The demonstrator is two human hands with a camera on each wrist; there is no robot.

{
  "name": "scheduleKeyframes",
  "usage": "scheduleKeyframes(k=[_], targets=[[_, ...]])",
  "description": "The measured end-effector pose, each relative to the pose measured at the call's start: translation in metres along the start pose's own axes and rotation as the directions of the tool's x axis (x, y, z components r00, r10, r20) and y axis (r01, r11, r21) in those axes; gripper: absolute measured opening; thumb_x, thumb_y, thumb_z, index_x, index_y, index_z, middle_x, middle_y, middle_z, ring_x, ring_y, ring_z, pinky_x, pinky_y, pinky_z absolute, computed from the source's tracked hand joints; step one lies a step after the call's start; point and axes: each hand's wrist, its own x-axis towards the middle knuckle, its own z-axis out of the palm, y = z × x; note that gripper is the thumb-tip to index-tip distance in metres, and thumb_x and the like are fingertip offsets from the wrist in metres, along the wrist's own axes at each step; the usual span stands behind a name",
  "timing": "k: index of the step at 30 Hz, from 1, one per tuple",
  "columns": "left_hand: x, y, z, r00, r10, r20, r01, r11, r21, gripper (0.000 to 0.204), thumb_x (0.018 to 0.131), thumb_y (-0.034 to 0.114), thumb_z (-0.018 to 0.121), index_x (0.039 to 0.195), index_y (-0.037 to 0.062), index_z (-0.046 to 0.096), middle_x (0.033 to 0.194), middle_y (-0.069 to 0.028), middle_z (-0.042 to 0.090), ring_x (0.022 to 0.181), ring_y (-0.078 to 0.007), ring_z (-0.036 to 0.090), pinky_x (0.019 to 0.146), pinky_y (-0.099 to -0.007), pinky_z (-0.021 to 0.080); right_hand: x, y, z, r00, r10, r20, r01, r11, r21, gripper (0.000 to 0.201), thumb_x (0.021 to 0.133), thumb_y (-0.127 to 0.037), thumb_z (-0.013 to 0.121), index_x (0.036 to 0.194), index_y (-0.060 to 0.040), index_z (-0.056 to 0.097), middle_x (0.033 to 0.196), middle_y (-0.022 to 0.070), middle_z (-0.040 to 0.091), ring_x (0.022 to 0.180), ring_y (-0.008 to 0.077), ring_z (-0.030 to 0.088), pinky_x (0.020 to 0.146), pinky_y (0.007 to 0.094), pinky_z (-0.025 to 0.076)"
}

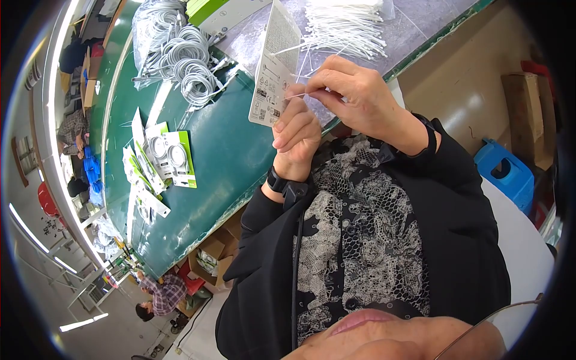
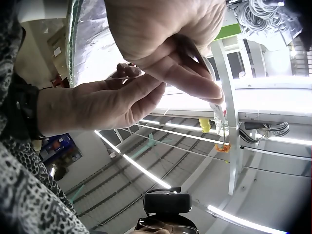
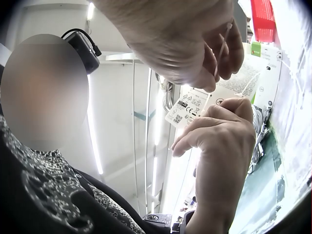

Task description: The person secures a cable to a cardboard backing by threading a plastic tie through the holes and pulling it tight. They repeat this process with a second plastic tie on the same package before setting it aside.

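My left hand [image 1: 298, 135] holds a white printed packaging card [image 1: 268, 90] upright by its lower part, with the printed back towards me. Thin white cable ties stick out through the card on its right side. Close beside it, my right hand [image 1: 363, 99] pinches a white cable tie [image 3: 222, 51] between thumb and fingers. In the right wrist view, the tie's small head shows above the fingertips. The left wrist view has both hands close together, and the left fingers hide most of the card there.
A pile of white cable ties [image 1: 345, 27] lies on the table behind the card. Coiled grey cables [image 1: 186, 66] in plastic bags are at the back left. Several carded cables [image 1: 171, 153] lie on the green table [image 1: 210, 159]. A blue stool [image 1: 507, 177] stands at right.
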Motion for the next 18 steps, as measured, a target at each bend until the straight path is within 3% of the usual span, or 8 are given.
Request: scheduleKeyframes(k=[11,14,15,16,18], targets=[[-0.003,0.003,-0.004,0.999,-0.006,-0.042,0.006,1.0,-0.019,0.017,0.098,0.008,0.034,0.098,-0.0064,0.042,0.056,-0.0091,0.047,0.036,-0.0191,0.05,0.029,-0.0212,0.043,0.001,-0.001,0.005,0.999,-0.033,0.015,0.033,0.998,-0.045,0.015,0.074,0.005,0.067,0.085,-0.0036,0.064,0.081,0.0049,0.059,0.067,0.0182,0.06,0.057,0.0259,0.049],[-0.004,0.007,-0.01,0.997,-0.055,-0.056,0.072,0.927,0.367,0.025,0.101,0.02,0.035,0.102,-0.0011,0.049,0.063,-0.0066,0.052,0.043,-0.0168,0.053,0.035,-0.0198,0.044,0.003,-0.002,0.011,0.996,-0.088,0.012,0.088,0.996,0.011,0.018,0.075,0.007,0.064,0.09,-0.0041,0.064,0.084,0.0065,0.059,0.07,0.0194,0.061,0.058,0.0275,0.05],[-0.003,0.005,-0.01,0.997,-0.058,-0.054,0.074,0.928,0.364,0.025,0.101,0.02,0.035,0.102,-0.0011,0.049,0.063,-0.0066,0.052,0.043,-0.0168,0.053,0.035,-0.0198,0.044,0.002,0.0,0.011,0.996,-0.088,0.013,0.088,0.996,0.006,0.018,0.075,0.007,0.064,0.09,-0.0041,0.064,0.084,0.0065,0.059,0.07,0.0194,0.061,0.058,0.0275,0.05],[-0.003,0.002,-0.009,0.979,0.096,-0.181,0.004,0.875,0.485,0.027,0.1,0.025,0.036,0.105,0.0026,0.051,0.068,-0.0051,0.053,0.048,-0.0157,0.054,0.039,-0.0198,0.046,0.001,0.003,0.01,0.997,-0.074,0.024,0.072,0.994,0.078,0.021,0.076,0.007,0.063,0.093,-0.0044,0.064,0.086,0.0075,0.059,0.072,0.0201,0.061,0.059,0.0282,0.051],[-0.001,-0.015,0.003,0.836,0.427,-0.345,-0.061,0.697,0.715,0.032,0.1,0.035,0.038,0.111,0.0099,0.055,0.077,-0.0022,0.057,0.06,-0.0136,0.058,0.049,-0.0199,0.049,0.001,0.007,0.008,0.997,-0.05,0.05,0.038,0.975,0.219,0.025,0.077,0.008,0.061,0.099,-0.005,0.063,0.09,0.0094,0.059,0.075,0.0216,0.062,0.061,0.0296,0.051]])
